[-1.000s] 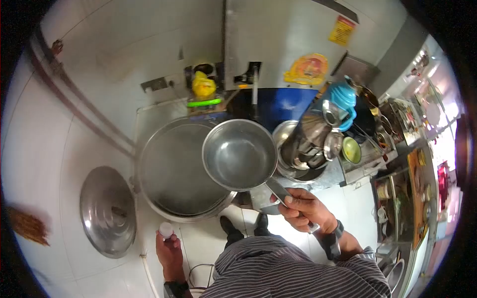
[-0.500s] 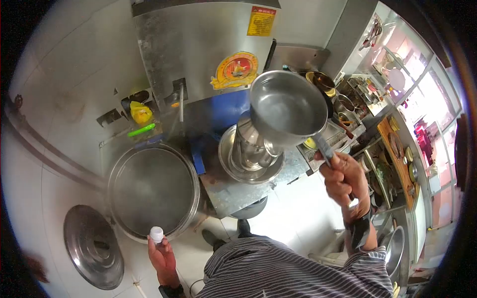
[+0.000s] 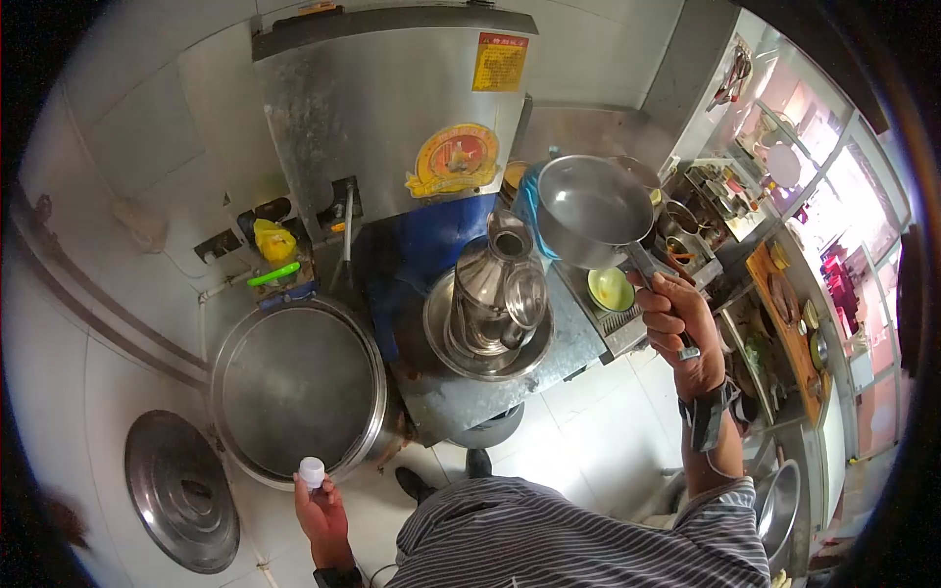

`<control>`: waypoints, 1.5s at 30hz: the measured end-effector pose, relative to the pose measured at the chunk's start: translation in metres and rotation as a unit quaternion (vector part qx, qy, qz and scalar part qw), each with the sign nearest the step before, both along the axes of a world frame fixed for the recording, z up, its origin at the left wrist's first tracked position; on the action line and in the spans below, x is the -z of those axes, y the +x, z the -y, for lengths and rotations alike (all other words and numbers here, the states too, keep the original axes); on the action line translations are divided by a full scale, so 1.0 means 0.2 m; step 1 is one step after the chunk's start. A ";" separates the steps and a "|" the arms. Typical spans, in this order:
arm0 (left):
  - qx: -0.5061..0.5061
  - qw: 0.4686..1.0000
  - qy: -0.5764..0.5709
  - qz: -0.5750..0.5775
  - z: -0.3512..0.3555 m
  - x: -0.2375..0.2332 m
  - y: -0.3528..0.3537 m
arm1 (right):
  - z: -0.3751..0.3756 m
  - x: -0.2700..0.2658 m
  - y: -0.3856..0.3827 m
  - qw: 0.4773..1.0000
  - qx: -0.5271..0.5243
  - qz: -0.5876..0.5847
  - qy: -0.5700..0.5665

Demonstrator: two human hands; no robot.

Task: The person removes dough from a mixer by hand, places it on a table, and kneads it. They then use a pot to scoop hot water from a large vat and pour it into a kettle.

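My right hand (image 3: 678, 318) is wrapped round the long handle of a metal saucepan (image 3: 593, 211), held out to the right of a shiny metal thermos flask (image 3: 480, 284). The flask's round mouth is uncovered, and a rounded metal part shows at its right side. It stands in a wide metal basin (image 3: 438, 323) on a metal worktop (image 3: 441, 412). Low at the left, my left hand (image 3: 321, 514) grips a small white stopper (image 3: 312, 472) between thumb and fingers, beside the rim of a large steaming pot (image 3: 377, 392).
A round metal lid (image 3: 181, 490) lies left of the pot. A tall steel cabinet (image 3: 372, 108) stands behind the worktop. A green bowl (image 3: 611, 289) and several pans sit to the right, near a shelf with a wooden board (image 3: 784, 323). A yellow bag (image 3: 274, 240) is by the wall.
The saucepan has moved right and away from over the flask, uncovering the flask's mouth. My left hand keeps the white stopper, nearly in place. The view has shifted slightly.
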State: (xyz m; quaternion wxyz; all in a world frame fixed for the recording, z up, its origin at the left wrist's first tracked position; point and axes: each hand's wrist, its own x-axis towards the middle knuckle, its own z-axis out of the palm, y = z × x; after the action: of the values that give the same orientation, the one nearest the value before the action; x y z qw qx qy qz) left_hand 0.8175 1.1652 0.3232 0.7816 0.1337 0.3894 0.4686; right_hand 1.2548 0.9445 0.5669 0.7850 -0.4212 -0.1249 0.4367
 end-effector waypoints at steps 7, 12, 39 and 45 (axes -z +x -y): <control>-0.013 1.000 0.011 -0.007 0.05 0.01 -0.01 | -0.02 0.02 0.07 0.999 -0.021 0.005 -0.033; -0.025 0.999 0.007 0.023 0.07 0.03 -0.03 | -0.03 0.04 0.10 0.999 -0.018 0.012 -0.040; -0.030 0.999 -0.015 0.002 0.07 0.00 0.04 | -0.03 0.03 0.14 0.990 -0.028 0.083 -0.109; -0.024 1.000 -0.012 0.008 0.07 0.01 0.04 | -0.03 0.01 0.13 0.987 -0.021 0.102 -0.122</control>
State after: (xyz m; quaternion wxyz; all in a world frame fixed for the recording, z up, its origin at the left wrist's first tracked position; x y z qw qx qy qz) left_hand 0.8263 1.1521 0.3210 0.7750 0.1111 0.3917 0.4834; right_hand 1.2801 0.9514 0.5656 0.7016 -0.5530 -0.1590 0.4203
